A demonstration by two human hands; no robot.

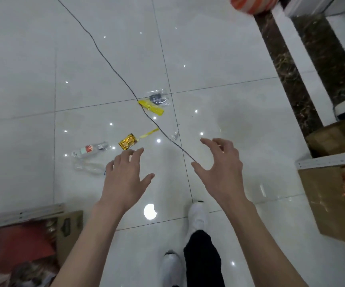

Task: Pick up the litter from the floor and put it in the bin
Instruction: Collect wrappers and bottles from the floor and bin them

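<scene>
Litter lies scattered on the glossy white tile floor ahead of me. A gold foil wrapper [127,141] sits just beyond my left hand [126,179], which is open with fingers spread and holds nothing. Left of it lie a clear plastic bottle [89,150] and a crumpled clear wrapper [88,166]. Farther off are a yellow strip wrapper [151,107], a clear bag with a dark item [158,97], a thin yellow strip [149,133] and a small foil scrap [175,135]. My right hand [221,164] hovers open and empty. No bin is in view.
A thin dark cable [113,69] runs diagonally across the floor through the litter. Cardboard boxes stand at the bottom left [70,228] and right [323,199]. A dark marble strip [287,75] and white ledge border the right. My white shoes [197,216] are below.
</scene>
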